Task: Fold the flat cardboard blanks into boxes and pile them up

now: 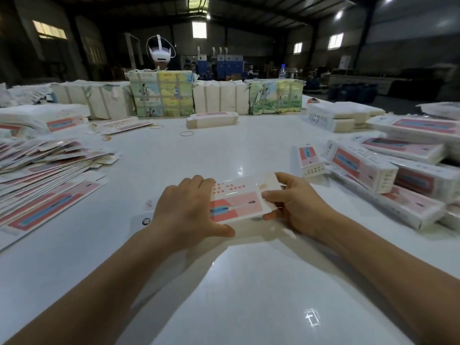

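Head view: box (pixel 236 202) held just above the white table (pixel 174 150), near centre, long axis running left to right between the two hands. Left hand (pixel 184 207) draped over the left end, fingers curled across the top face, thumb pinching from below. Right hand (pixel 291 202) gripping the right end, fingers wrapped round the open cream flap there. Both hands equally near; right end flap probably the next thing to close. Pink and white printed card, red panel with a blue strip, rows of red marks on the far face. Flat blanks (pixel 47 170) fanned out to the left; folded boxes (pixel 388 175) piled to the right, well apart from the grip.
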Demonstrator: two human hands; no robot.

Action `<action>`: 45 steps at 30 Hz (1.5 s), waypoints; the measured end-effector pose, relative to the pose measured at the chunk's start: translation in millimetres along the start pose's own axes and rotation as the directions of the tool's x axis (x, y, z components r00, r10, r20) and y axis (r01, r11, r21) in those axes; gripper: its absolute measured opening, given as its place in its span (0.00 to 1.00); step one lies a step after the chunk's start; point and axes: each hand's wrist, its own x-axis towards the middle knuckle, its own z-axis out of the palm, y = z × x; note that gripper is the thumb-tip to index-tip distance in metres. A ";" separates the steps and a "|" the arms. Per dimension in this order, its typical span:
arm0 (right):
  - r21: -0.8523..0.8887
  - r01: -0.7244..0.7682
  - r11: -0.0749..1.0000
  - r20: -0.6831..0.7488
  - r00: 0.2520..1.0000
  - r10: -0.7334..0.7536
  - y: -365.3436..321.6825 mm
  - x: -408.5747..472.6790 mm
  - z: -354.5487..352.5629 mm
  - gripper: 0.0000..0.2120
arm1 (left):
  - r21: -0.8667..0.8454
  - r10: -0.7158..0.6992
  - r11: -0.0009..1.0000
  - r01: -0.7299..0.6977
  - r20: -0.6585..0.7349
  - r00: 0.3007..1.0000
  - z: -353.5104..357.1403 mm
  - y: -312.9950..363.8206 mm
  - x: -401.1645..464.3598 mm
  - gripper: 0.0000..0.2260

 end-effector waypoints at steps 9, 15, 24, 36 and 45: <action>-0.053 0.006 0.999 0.023 1.000 -0.005 2.2 -9.8 -1.9 0.15 | 0.081 -0.004 0.997 0.008 -0.054 0.999 -15.7 3.3 -9.6 0.26; -0.011 -0.022 1.000 -0.005 1.000 0.021 1.9 -11.6 0.9 0.11 | -0.063 -0.019 0.998 0.024 0.074 0.997 -20.4 -2.4 -6.2 0.26; -0.547 0.206 0.812 -0.212 0.904 -0.372 7.9 -18.2 2.5 0.08 | -0.202 -0.103 0.971 0.130 0.139 0.985 -14.6 -14.3 -0.5 0.23; -0.568 0.421 0.707 -0.010 0.856 -0.517 17.7 -32.5 25.3 0.20 | -0.195 -0.112 0.979 0.066 -0.233 0.966 -11.5 -11.3 -7.5 0.35; -0.683 0.579 0.445 0.121 0.690 -0.714 17.2 -40.4 30.4 0.20 | -0.115 0.046 0.985 -0.127 -0.540 0.841 -0.6 6.5 -12.9 0.29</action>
